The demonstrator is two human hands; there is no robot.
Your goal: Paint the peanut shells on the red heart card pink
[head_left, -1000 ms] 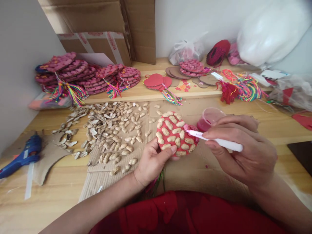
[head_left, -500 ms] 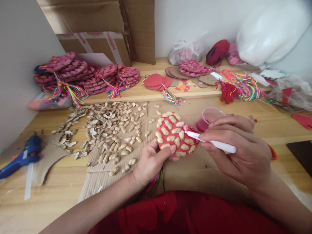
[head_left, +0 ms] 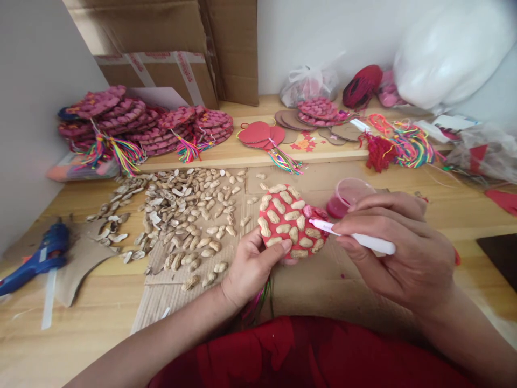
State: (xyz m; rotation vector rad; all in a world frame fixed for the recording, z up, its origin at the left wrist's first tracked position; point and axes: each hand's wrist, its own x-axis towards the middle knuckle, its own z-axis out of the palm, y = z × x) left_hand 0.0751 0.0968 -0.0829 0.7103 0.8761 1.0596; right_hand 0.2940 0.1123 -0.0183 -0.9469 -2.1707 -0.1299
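Note:
My left hand (head_left: pixel 258 261) grips the lower left edge of a red disc (head_left: pixel 268 235), thumb on top. Pale peanut shells (head_left: pixel 293 235) cover most of its face, and a few at the right edge are coloured pink. Coloured tassel threads (head_left: pixel 258 302) hang below the disc. In my right hand (head_left: pixel 396 248) is a white marker pen (head_left: pixel 374 243), pinched between thumb and fingers. Its pink tip points left, close to the pink shells at the disc's right side; whether it touches cannot be told. Just behind my right fingers stands a clear cup (head_left: pixel 350 189) with pink liquid.
Peanut shells (head_left: pixel 177 215) are spread over cardboard on the left, near a blue glue gun (head_left: pixel 44 258). Along the raised shelf lie stacked pink shell discs (head_left: pixel 117 116), red discs (head_left: pixel 256 133), tassels (head_left: pixel 414 148) and bags (head_left: pixel 309 86). A cardboard box (head_left: pixel 157 75) stands behind.
My right hand and the marker pen have shifted slightly right, drawing the tip back a little along the pink shells. My left hand and the disc have stayed nearly still.

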